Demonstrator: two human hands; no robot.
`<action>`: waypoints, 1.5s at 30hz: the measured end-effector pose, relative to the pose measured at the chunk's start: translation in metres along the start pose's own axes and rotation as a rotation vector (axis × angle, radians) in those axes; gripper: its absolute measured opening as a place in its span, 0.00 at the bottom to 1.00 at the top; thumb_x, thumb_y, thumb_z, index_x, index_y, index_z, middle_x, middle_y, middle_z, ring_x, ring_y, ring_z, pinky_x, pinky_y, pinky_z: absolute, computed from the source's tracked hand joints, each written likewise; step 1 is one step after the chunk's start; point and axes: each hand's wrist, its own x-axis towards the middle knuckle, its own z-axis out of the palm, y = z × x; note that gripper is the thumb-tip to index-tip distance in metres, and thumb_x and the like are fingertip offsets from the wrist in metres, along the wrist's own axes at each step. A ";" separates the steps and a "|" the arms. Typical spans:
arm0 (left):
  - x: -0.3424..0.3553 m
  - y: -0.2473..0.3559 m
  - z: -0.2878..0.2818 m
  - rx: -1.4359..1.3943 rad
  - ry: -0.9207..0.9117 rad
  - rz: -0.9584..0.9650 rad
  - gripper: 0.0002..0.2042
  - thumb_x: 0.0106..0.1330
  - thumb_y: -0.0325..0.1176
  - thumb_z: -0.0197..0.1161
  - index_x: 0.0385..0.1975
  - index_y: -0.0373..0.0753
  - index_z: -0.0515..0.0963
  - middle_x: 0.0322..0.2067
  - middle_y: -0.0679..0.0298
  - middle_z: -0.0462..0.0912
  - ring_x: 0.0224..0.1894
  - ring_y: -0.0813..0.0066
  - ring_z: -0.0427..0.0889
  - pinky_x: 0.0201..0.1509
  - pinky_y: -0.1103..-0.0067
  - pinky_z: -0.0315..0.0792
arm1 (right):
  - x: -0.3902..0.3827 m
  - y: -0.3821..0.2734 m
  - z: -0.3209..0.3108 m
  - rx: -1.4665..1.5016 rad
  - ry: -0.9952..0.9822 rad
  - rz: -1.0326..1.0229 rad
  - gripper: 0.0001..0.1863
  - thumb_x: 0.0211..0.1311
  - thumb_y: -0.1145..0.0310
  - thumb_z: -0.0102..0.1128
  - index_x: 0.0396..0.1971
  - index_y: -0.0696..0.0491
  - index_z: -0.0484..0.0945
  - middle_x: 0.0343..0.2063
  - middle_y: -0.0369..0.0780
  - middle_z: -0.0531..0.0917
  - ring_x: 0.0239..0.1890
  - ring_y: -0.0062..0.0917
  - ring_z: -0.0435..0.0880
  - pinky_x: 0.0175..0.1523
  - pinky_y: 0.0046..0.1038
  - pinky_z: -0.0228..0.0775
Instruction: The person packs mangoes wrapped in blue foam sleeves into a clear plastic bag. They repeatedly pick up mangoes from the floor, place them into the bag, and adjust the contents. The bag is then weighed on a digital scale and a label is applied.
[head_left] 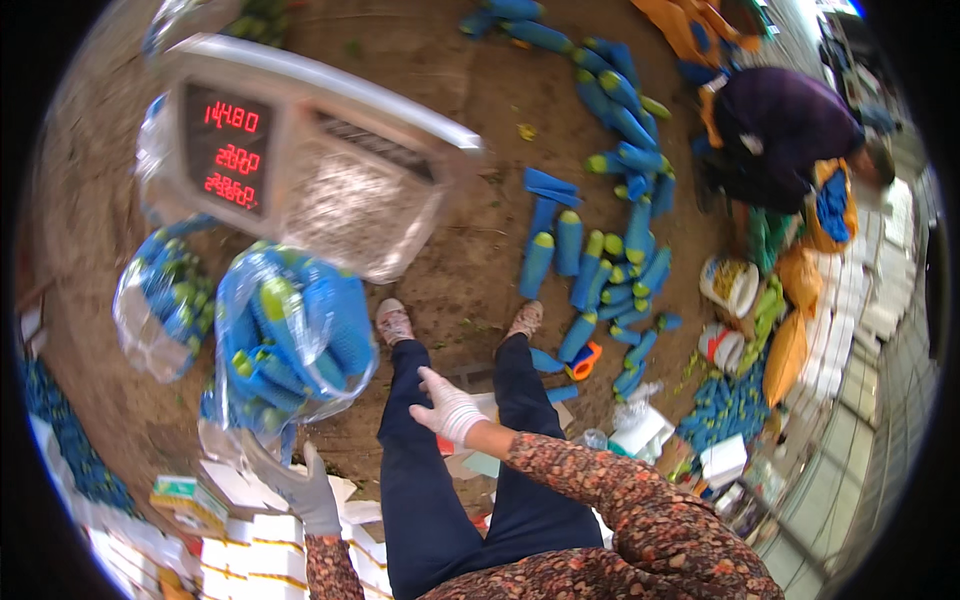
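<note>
My left hand (308, 493), in a pale glove, is low on the left with its thumb raised and fingers stretched out. It is just below a clear plastic bag (345, 395) packed with long green vegetables, like zucchini or gourds, in blue foam net sleeves (335, 300). Whether its fingertips touch the bag I cannot tell. My right hand (450, 408), gloved too, hovers above my lap, its thumb and fingers apart and nothing in them. Beyond the bag is a metal-framed scale (290, 120) with red lit digits on a dark panel.
More sleeved vegetables (640, 230) lie scattered over the brown floor (440, 200). A blue and orange tape dispenser (585, 362) is among them. Another filled bag (165, 300) stands at left, white boxes (275, 560) below. At right a person (785, 130) bends beside buckets (730, 285) and orange sacks.
</note>
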 end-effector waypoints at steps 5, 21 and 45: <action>-0.023 0.035 0.029 -0.096 -0.239 0.095 0.45 0.57 0.26 0.66 0.76 0.33 0.52 0.74 0.46 0.57 0.76 0.45 0.57 0.80 0.58 0.50 | 0.004 0.057 -0.005 0.116 -0.029 0.094 0.43 0.64 0.54 0.63 0.74 0.56 0.58 0.59 0.52 0.81 0.62 0.44 0.79 0.66 0.36 0.70; -0.117 0.135 0.105 0.097 -0.765 0.092 0.41 0.62 0.31 0.67 0.74 0.30 0.55 0.72 0.44 0.60 0.75 0.45 0.57 0.79 0.60 0.51 | 0.043 0.386 -0.226 0.233 0.521 0.527 0.37 0.58 0.54 0.64 0.66 0.53 0.68 0.52 0.51 0.85 0.55 0.47 0.83 0.60 0.41 0.74; -0.203 0.189 0.194 0.002 -1.007 -0.143 0.33 0.63 0.29 0.67 0.69 0.29 0.64 0.66 0.46 0.70 0.70 0.50 0.67 0.75 0.65 0.61 | 0.135 0.645 -0.203 0.265 0.551 0.804 0.63 0.44 0.45 0.81 0.72 0.66 0.55 0.70 0.59 0.67 0.73 0.50 0.66 0.74 0.42 0.60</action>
